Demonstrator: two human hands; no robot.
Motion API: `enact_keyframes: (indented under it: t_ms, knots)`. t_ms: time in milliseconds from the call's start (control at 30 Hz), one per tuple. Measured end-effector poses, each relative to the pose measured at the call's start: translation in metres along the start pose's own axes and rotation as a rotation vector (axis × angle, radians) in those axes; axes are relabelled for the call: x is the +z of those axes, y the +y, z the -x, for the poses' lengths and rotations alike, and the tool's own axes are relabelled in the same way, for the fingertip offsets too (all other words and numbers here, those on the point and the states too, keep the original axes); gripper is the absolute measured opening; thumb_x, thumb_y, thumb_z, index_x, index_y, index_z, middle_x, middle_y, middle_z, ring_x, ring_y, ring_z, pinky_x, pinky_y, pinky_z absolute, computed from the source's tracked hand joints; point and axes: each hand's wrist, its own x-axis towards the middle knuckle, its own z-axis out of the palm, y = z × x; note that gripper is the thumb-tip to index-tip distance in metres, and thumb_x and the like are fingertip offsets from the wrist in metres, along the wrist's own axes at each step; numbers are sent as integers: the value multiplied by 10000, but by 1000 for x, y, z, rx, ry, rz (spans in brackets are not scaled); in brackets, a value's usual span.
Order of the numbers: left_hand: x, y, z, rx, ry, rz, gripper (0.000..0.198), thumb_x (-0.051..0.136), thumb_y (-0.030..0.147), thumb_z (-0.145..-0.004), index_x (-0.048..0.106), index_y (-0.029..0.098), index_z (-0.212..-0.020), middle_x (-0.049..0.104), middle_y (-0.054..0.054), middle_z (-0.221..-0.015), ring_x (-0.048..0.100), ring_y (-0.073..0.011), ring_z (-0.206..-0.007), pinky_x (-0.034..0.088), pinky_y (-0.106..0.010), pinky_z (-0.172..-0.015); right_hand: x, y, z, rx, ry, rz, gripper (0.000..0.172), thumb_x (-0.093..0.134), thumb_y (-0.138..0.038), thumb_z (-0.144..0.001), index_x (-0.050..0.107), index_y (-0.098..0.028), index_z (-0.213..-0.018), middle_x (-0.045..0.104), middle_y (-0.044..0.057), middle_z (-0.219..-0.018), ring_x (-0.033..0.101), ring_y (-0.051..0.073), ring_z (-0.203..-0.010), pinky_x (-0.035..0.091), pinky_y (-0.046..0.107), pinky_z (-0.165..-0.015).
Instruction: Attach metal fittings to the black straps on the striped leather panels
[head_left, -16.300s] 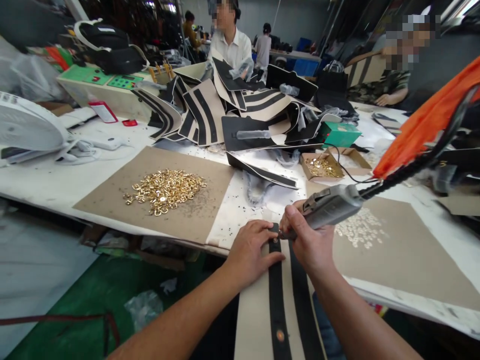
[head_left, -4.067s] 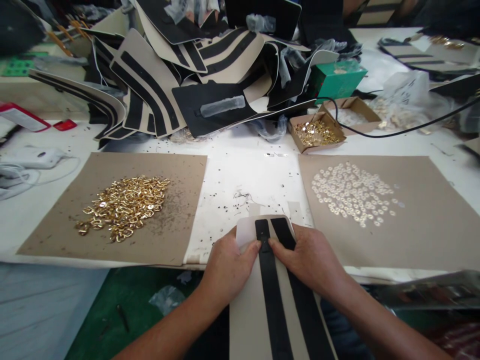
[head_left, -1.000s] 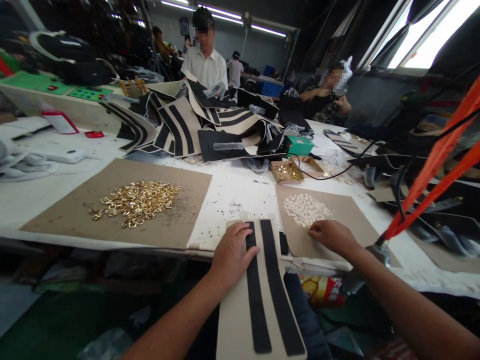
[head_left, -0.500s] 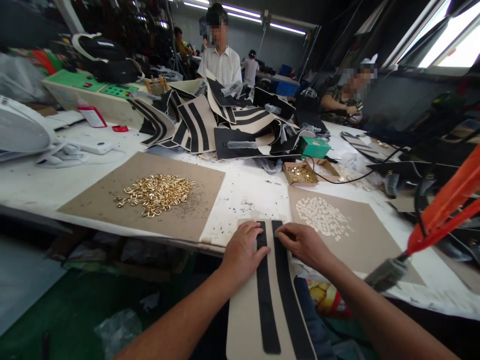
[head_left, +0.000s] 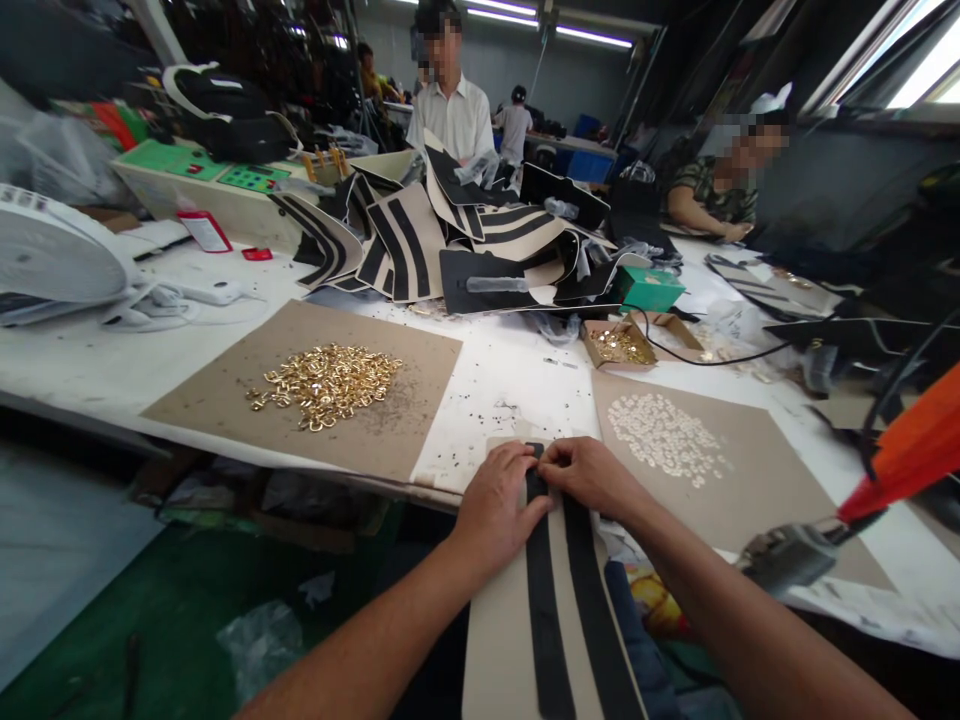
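A long beige panel [head_left: 499,630] with two black strips slopes from the table edge down over my lap. My left hand [head_left: 499,505] holds it near the upper end, fingers curled at the top of the left black strip [head_left: 546,620] and thumb resting farther down. On that same strip's upper end, the fingertips of my right hand [head_left: 589,475] are pinched together, close to the left fingers. Whatever sits between those fingertips is too small or hidden to make out. The right black strip [head_left: 592,600] passes partly beneath my right hand.
Gold metal rings [head_left: 330,380] lie heaped on a brown board [head_left: 217,365] to the left. Small whitish pieces [head_left: 664,435] cover another board [head_left: 795,480] at right. Farther back are piled striped panels [head_left: 409,240], a small box [head_left: 619,345] of gold parts and a fan [head_left: 56,245]. Co-workers sit beyond.
My right hand has moved left from the right black strip to the top of the left strip, beside my left fingers. My left hand stays on the panel. The whole view has shifted slightly.
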Motion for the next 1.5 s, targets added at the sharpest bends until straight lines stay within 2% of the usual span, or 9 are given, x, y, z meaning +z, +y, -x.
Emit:
enact_keyframes:
  t_ms: [233,400,633,800,1000,1167,1300,1400,1500]
  knots:
    - [-2,2,0,-4,3,1,412,787,226,-778,626,208,-1157,630,-112,-1308,538,-290,-1307,450,-511,-1142,-4,-2,-4,6,-64,15,148,623,-251,-793,705,-177,-694,617,-17,-590,521,129,-579,328,242,-518]
    - [1,1,1,2,17,-16,438,793,240,-783,622,206,-1185,619,-114,-1330,530,-291,-1318,449,-516,-1144,0,1,-2,10,6,28,134,638,-266,-790,747,-191,-811,695,7,-705,591,154,-661,356,242,-560]
    - [1,-1,0,38,26,-12,375,778,230,-800,632,217,-1145,623,-97,-1313,548,-280,-1295,446,-516,-1144,-1,-9,5,36,88,45,113,652,-245,-750,746,-200,-706,692,29,-665,590,172,-643,347,264,-579]
    - [0,1,-1,50,29,-29,378,772,194,-798,620,216,-1143,624,-91,-1305,550,-273,-1290,448,-516,-1142,-1,-11,20,-17,172,-70,221,570,-289,-860,754,-194,-783,714,26,-726,632,180,-712,420,260,-644]
    - [3,-5,-6,87,41,-40,338,750,249,-841,610,227,-1148,624,-90,-1312,553,-277,-1291,456,-525,-1139,-1,22,122,-81,726,-375,233,625,-414,-917,722,-204,-887,704,35,-821,644,200,-756,495,291,-718]
    - [5,-14,-12,137,29,-61,324,721,282,-871,614,243,-1174,613,-85,-1315,547,-283,-1289,443,-561,-1142,5,95,195,311,1189,-297,465,749,-545,-797,665,-200,-1098,693,64,-1015,660,245,-890,525,348,-806]
    - [4,-14,-11,137,20,-62,343,720,256,-869,618,239,-1197,607,-88,-1322,542,-278,-1292,440,-556,-1146,-1,140,193,497,1052,-306,756,744,-657,-715,610,-162,-1272,702,110,-1111,676,310,-969,542,394,-811]
    - [3,-10,-6,109,19,-55,355,743,236,-849,635,227,-1188,612,-89,-1321,539,-269,-1297,450,-530,-1143,-8,146,176,572,834,-259,625,717,-703,-697,712,-149,-986,729,78,-805,688,319,-802,525,380,-687]
    - [3,-7,-3,78,24,-46,379,777,211,-812,656,208,-1171,625,-95,-1314,547,-269,-1291,458,-516,-1139,-15,127,160,628,795,-267,590,720,-735,-666,699,-161,-801,667,59,-606,656,307,-652,479,354,-543]
